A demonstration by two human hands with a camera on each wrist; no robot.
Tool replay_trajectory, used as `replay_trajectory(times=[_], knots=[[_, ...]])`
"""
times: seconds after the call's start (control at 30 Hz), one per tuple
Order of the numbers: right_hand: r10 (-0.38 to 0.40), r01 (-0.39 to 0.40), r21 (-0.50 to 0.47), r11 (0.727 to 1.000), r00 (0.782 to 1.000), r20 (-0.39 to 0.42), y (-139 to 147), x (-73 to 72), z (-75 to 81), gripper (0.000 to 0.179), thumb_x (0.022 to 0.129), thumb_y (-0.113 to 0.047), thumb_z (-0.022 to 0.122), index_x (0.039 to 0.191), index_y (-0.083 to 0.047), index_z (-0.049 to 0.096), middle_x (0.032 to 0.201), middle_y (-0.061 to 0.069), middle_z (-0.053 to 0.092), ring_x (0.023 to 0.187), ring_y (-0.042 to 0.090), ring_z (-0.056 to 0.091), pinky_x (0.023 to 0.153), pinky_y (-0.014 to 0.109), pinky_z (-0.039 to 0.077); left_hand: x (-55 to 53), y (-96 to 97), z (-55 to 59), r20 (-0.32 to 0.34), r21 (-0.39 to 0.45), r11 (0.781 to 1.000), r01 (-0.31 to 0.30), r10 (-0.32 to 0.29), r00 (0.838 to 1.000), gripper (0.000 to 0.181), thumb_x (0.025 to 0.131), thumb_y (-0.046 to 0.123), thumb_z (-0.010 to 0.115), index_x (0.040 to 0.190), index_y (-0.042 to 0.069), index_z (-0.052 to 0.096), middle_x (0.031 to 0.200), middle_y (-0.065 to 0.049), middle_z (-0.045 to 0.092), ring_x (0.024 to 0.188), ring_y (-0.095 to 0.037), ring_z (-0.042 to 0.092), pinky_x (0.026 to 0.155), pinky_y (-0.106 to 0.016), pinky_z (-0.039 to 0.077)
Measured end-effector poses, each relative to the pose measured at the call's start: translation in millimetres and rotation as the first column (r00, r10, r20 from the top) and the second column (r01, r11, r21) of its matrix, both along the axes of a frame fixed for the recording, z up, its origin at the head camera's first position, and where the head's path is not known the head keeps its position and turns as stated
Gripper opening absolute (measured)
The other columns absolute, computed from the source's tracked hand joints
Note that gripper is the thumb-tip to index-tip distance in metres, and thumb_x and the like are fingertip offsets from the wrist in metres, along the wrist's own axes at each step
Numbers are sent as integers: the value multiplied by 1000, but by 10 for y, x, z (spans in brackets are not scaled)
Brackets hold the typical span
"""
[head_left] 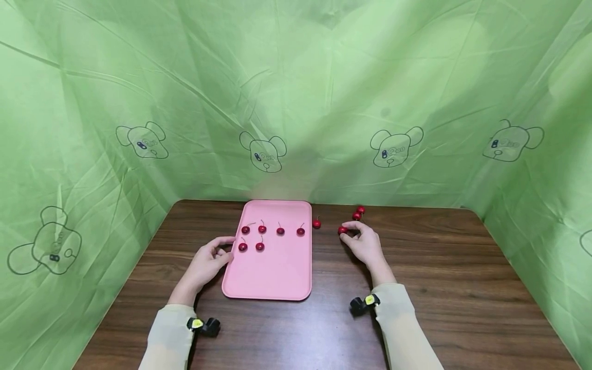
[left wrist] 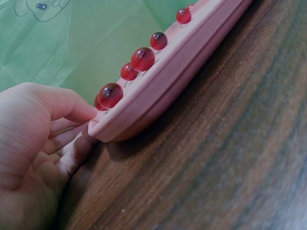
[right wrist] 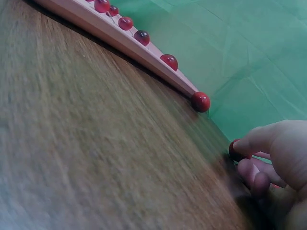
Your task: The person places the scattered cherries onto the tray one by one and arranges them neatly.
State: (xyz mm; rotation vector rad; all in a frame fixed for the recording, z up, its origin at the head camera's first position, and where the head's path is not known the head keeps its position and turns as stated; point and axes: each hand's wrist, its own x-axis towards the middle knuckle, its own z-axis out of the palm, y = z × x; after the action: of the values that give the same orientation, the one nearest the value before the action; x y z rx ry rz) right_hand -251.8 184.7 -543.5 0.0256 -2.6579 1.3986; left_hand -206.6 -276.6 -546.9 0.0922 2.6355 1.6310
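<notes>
A pink tray (head_left: 284, 277) lies on the table with several red cherries on it, among them a stemmed cherry (head_left: 301, 232) near its right side. My left hand (head_left: 208, 262) grips the tray's left rim, fingertips and thumb at the edge, also plain in the left wrist view. Right of the tray, my right hand (head_left: 366, 247) pinches a cherry (head_left: 342, 230) between thumb and fingers, low over the wood. In the right wrist view this held cherry (right wrist: 238, 150) is partly hidden by the fingers.
Just outside the tray's right rim sits a loose cherry (head_left: 316, 223). Two more, a cherry (head_left: 361, 209) and a nearer cherry (head_left: 356, 216), lie together beyond my right hand. A green cloth (head_left: 324, 169) with printed bear heads stands behind and beside the brown wooden table (head_left: 439, 267).
</notes>
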Motion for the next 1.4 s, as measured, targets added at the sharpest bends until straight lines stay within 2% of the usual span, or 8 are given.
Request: replay_trajectory(times=[0.33, 0.77, 0.9, 1.07, 1.2, 1.4], knots=[[-10, 10, 14, 1000, 1000, -7, -10, -5, -8, 28, 92, -19, 87, 118, -13, 80, 115, 7, 79, 71, 12, 62, 69, 29, 49, 9, 4, 19, -9, 15, 1000, 12, -12, 1000, 47, 101, 8, 76, 146, 4, 66, 95, -13, 69, 84, -16, 61, 71, -24, 52], [18, -18, 10, 1000, 1000, -6, -4, -42, -44, 24, 98, -19, 84, 120, -13, 78, 114, 8, 79, 73, 14, 60, 71, 30, 48, 0, -20, 8, 3, -16, 1000, 6, -6, 1000, 44, 102, 8, 74, 145, 8, 67, 96, -11, 69, 87, -20, 62, 73, -26, 53], [14, -14, -29, 999, 1000, -8, -2, -29, -35, 24, 97, -18, 84, 119, -12, 77, 113, 8, 79, 73, 14, 61, 70, 28, 49, 6, -24, -9, 9, -17, 1000, 4, -3, 1000, 44, 102, 8, 74, 145, 9, 67, 95, -11, 68, 88, -22, 62, 73, -26, 54], [26, -28, -103, 994, 999, -23, -9, -14, -15, 25, 97, -15, 84, 120, -9, 77, 112, 11, 79, 68, 11, 69, 63, 24, 52, 7, -20, -23, 9, -16, 1000, 6, -6, 1000, 43, 102, 8, 74, 145, 9, 67, 95, -11, 68, 87, -22, 62, 73, -26, 54], [38, -44, -149, 988, 998, -45, -43, -5, 37, 26, 97, -16, 83, 121, -10, 76, 112, 12, 79, 68, 16, 72, 60, 24, 53, 5, -24, -29, 3, -19, 1000, 6, -6, 1000, 43, 102, 7, 74, 145, 8, 67, 94, -10, 68, 86, -20, 62, 73, -26, 53], [52, -66, -203, 977, 996, -76, -146, 24, 175, 26, 98, -18, 83, 122, -11, 76, 115, 11, 77, 74, 34, 75, 55, 29, 54, 9, -24, -20, -10, -16, 1000, 9, -10, 1000, 45, 101, 8, 75, 145, 5, 67, 94, -10, 68, 84, -17, 62, 72, -25, 53]])
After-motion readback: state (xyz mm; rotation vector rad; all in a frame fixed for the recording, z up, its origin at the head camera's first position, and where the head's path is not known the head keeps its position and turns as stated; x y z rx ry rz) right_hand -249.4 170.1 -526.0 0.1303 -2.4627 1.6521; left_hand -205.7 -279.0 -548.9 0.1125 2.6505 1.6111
